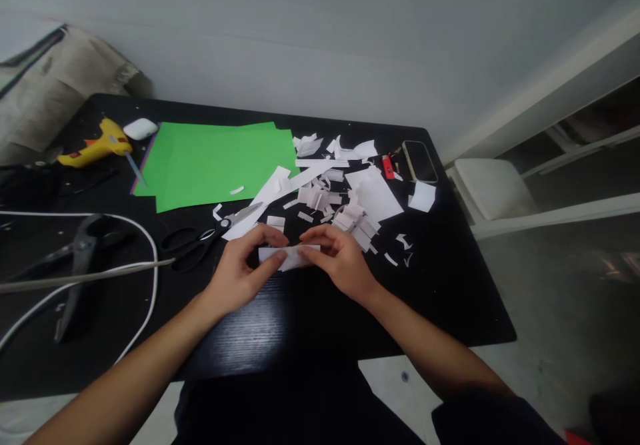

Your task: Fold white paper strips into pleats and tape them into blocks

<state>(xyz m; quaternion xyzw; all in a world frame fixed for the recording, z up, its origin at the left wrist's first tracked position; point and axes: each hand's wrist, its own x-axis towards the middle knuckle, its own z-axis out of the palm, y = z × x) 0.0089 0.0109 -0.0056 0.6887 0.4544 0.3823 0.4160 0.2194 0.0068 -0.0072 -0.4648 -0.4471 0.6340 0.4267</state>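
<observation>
At the grip: small white paper strip [290, 256]
Left hand [240, 273] and right hand [341, 260] are pinching its ends, holding it flat.

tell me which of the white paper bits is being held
The small strip between the left hand and right hand; all other white scraps lie loose on the black table beyond.

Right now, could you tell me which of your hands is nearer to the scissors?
Left. The left hand sits just right of the scissors; the right hand is farther right, past the paper both hold.
</observation>
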